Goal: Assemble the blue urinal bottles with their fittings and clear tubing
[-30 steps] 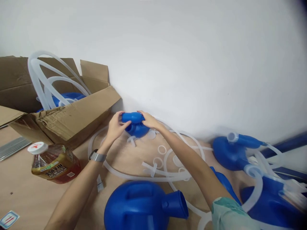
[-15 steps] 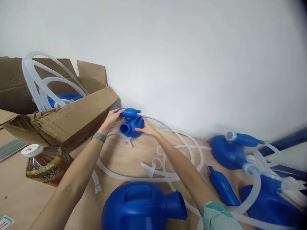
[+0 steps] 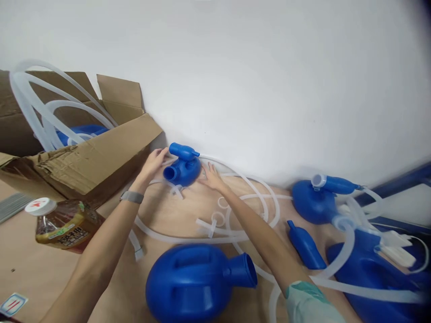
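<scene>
Blue jug [image 3: 188, 175]: already carrying blue nozzle [image 3: 182, 151] but sitting uncapped by counter's [image 3: 183, 215] far edge, between open left hand [image 3: 154, 163] and open right hand [image 3: 213, 178].

Blue jug by the wall [image 3: 191, 172]: top partly covered by a blue bottle [image 3: 183, 151]; contact with the right hand's fingers [image 3: 210, 169] cannot be told. Translucent T-connector [image 3: 178, 190]: blurred. Cardboard box [image 3: 97, 157]: cut off by the left edge; its blue jug [image 3: 88, 129] and coiled tubing [image 3: 28, 98] partly hidden by the front flap. Labelled drink bottle [image 3: 62, 220]: right side covered by the left forearm [image 3: 97, 260]; small label print unreadable. Loose tubing [image 3: 191, 239]: interrupted by the right forearm [image 3: 259, 233]. Right-hand blue jug [image 3: 367, 278]: crossed by tubing, cut off at the bottom. White fittings [image 3: 395, 251]: blurred, type indeterminable.
</scene>
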`<state>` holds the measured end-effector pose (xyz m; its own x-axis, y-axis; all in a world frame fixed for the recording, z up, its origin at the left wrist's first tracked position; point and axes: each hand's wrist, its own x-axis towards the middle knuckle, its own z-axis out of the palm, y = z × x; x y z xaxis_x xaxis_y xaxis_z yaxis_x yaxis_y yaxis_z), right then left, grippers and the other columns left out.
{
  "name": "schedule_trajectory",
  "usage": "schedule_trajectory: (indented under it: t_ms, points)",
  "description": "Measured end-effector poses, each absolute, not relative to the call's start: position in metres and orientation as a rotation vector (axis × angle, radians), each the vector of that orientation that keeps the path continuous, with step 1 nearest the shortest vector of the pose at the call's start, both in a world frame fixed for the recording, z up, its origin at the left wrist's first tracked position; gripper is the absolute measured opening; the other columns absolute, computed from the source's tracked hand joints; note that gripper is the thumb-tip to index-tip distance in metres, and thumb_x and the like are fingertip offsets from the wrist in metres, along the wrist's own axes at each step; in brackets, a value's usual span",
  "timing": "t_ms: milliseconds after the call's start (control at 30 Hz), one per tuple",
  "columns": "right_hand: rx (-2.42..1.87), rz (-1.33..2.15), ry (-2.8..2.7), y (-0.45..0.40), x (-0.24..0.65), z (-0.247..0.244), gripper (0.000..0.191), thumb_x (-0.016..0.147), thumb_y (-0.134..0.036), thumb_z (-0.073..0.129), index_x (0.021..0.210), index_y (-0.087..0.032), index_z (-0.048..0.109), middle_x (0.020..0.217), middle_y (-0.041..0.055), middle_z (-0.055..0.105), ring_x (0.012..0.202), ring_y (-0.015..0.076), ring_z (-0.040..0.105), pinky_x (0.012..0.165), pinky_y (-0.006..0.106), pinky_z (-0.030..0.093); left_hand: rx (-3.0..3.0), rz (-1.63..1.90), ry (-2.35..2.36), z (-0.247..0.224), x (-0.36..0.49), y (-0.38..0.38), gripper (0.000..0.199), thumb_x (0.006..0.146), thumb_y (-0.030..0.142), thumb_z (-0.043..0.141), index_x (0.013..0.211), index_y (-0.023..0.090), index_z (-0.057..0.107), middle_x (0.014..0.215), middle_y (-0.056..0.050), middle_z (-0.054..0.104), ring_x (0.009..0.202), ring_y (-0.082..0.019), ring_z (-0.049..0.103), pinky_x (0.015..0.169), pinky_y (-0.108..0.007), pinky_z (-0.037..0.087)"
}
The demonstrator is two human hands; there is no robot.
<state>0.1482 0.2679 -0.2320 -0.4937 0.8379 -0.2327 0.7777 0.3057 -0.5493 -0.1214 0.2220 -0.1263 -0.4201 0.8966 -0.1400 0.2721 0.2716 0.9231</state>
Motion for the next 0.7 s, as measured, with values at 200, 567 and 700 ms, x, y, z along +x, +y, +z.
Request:
schedule_trajectory:
  t_ms: [200,567,700]
  points:
    - [-1.366,0.938,-2.558,0.234,0.196,-0.237,0.039,0.092,-0.014,0.068,0.131,-0.011,0.073,0.164,0.0175,0.039,0.155,0.0344,0.038,0.132,0.051,0.028,1.689,1.425,2.028,-0.127,-0.095,0.14,0.025,0.096,0.04,0.059,0.098,0.017,0.069,0.101,-0.007,0.07,0.093,-0.019,0.066,0.086,-0.031,0.052]
    - [-1.095,1.325,-2.407,0.157,0.288,-0.189,0.076,0.1,-0.055,0.061,0.166,-0.023,0.044,0.169,0.0054,0.035,0.162,0.0243,0.031,0.137,0.045,0.025,1.753,0.649,1.693,-0.143,-0.075,0.056,0.056,0.098,0.064,0.049,0.119,0.019,0.075,0.132,-0.013,0.071,0.12,-0.03,0.068,0.101,-0.039,0.055]
    - [-1.42,1.238,-2.405,0.115,0.352,-0.159,0.078,0.101,-0.058,0.054,0.167,-0.017,0.043,0.166,0.0093,0.038,0.159,0.0288,0.037,0.137,0.049,0.025,1.775,0.551,1.524,-0.105,-0.064,0.007,0.067,0.096,0.073,0.053,0.145,0.028,0.065,0.154,-0.007,0.06,0.14,-0.032,0.058,0.117,-0.044,0.049]
